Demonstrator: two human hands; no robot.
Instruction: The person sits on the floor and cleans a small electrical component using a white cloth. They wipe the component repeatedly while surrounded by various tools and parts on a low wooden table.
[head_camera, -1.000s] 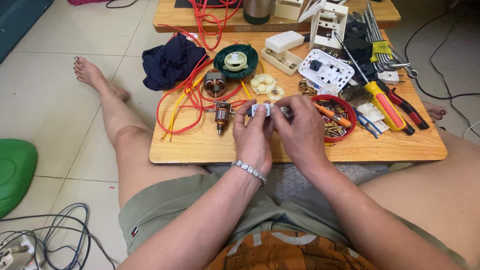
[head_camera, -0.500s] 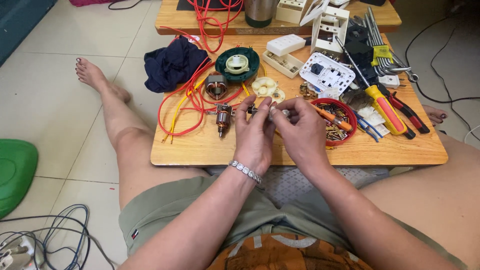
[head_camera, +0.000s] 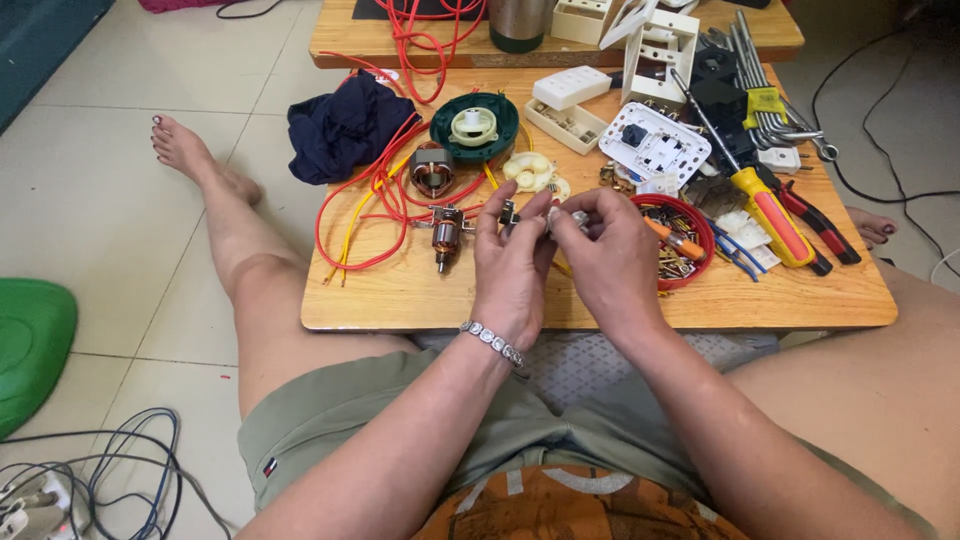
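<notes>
Over the last second the small metal part (head_camera: 568, 218) is kept pinched between the left hand (head_camera: 512, 268) and right hand (head_camera: 612, 262), fingers clenched on it, above the bench (head_camera: 600, 300), at three o'clock from the motor armature (head_camera: 445, 236).

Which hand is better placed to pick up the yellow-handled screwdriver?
Right. The right hand lies nearer the yellow-handled screwdriver, with only the red tray between; the left hand would have to cross over it.

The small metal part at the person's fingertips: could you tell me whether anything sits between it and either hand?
Nothing visible does: the left hand and right hand both pinch the small metal part directly.
</notes>
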